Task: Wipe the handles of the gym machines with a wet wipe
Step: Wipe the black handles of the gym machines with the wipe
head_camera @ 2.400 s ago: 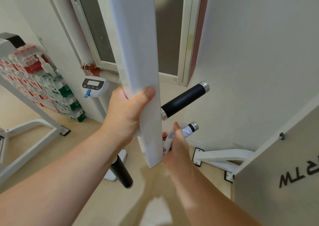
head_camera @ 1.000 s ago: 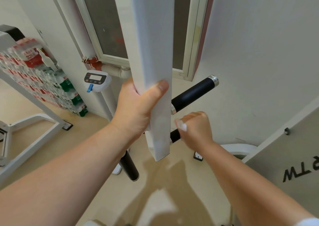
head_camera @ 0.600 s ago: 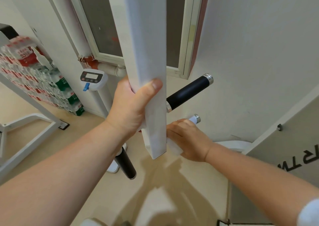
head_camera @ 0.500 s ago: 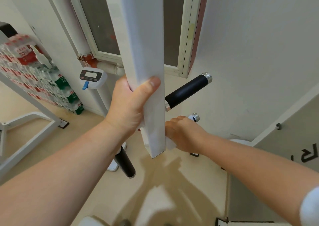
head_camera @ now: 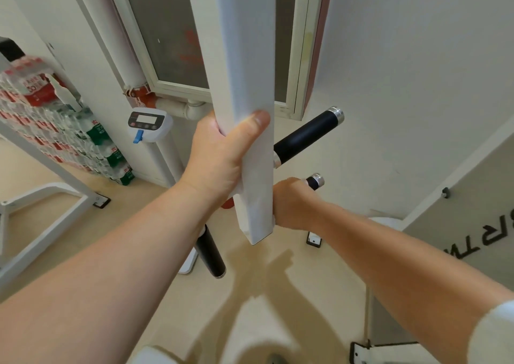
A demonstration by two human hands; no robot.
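Gym: left hand grips post, right hand handle.

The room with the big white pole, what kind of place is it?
Probably a gym: a white square metal post with a black cylindrical handle sticking out, and a white steel frame on the floor.

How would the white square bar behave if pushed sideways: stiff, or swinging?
Probably stiff: the white square bar looks like straight painted tube. It may swing: its lower end hangs free above the floor, and the left hand grips it, seemingly to steady it.
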